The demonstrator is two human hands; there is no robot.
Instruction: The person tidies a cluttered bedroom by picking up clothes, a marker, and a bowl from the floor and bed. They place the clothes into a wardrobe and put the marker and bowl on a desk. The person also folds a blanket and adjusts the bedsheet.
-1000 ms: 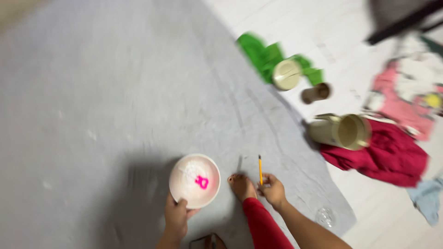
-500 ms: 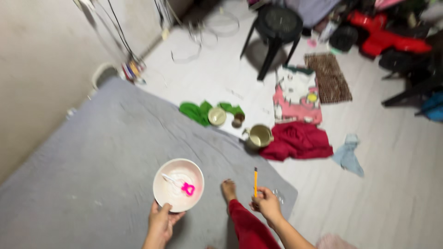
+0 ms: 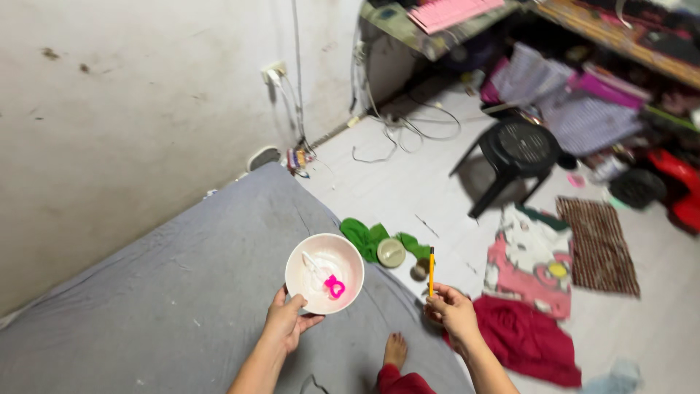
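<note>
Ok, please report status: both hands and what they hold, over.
Left hand grips rim of round pink bowl, pink-handled spoon inside. Right hand holds yellow pencil upright. Bare foot on grey sheet between hands.

The bowl (image 3: 324, 273) looks like smooth, pale pink plastic with a slight sheen; the small spoon (image 3: 326, 279) in it has a glossy bright pink plastic handle. At 3 o'clock of it, the pencil (image 3: 431, 270) looks like yellow painted wood. The mattress cover (image 3: 168, 292) is matt grey cloth, lightly creased. The stool (image 3: 514, 149) at 1 o'clock is matt black plastic.
</note>
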